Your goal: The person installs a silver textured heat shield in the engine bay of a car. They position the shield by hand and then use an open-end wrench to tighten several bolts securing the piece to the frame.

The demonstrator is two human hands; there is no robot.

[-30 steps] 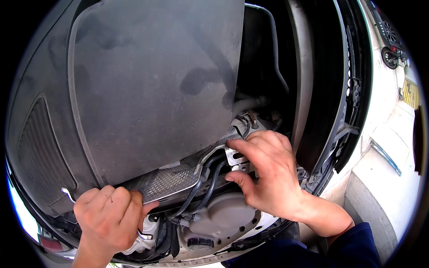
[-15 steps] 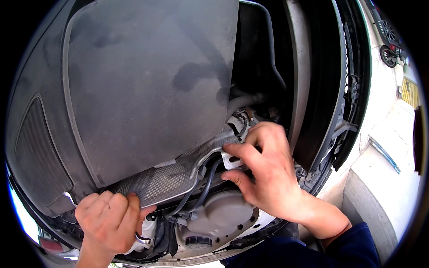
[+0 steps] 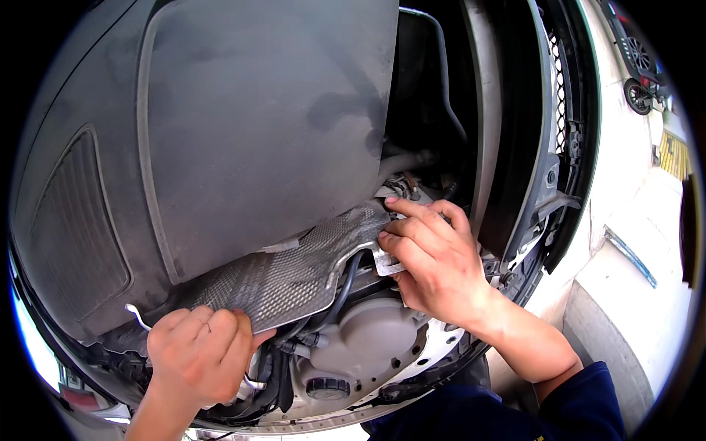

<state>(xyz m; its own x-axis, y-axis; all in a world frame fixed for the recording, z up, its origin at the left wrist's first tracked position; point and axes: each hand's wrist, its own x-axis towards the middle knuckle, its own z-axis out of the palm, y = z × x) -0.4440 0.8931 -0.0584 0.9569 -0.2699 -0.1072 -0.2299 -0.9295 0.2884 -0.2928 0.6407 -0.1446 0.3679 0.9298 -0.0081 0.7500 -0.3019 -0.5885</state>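
My left hand (image 3: 202, 356) is closed on the near edge of a dimpled silver heat shield (image 3: 276, 283), at lower left. A bent metal piece (image 3: 138, 316) pokes out beside it, and another bent end shows under the fingers. My right hand (image 3: 437, 268) grips the shield's raised right end by a slotted metal bracket (image 3: 386, 267), index and middle fingers over the top, thumb mostly hidden underneath. The shield lies along a large dark grey panel (image 3: 265, 132). Below it are black hoses (image 3: 342, 287), a round grey housing (image 3: 368, 338) and a black cap (image 3: 327, 388).
The dark engine bay recess (image 3: 419, 73) and a pale metal bar (image 3: 485, 117) lie right of the panel. Beyond the car's edge are pale pavement (image 3: 618, 213), a blue bar (image 3: 629, 257), a yellow slatted patch (image 3: 673, 154) and parked wheeled vehicles (image 3: 636, 95) at far right.
More of the dimpled shield shows, shifted up from under my hands. My left hand has moved right; my right fingers have moved upward and closed further over the shield's end.
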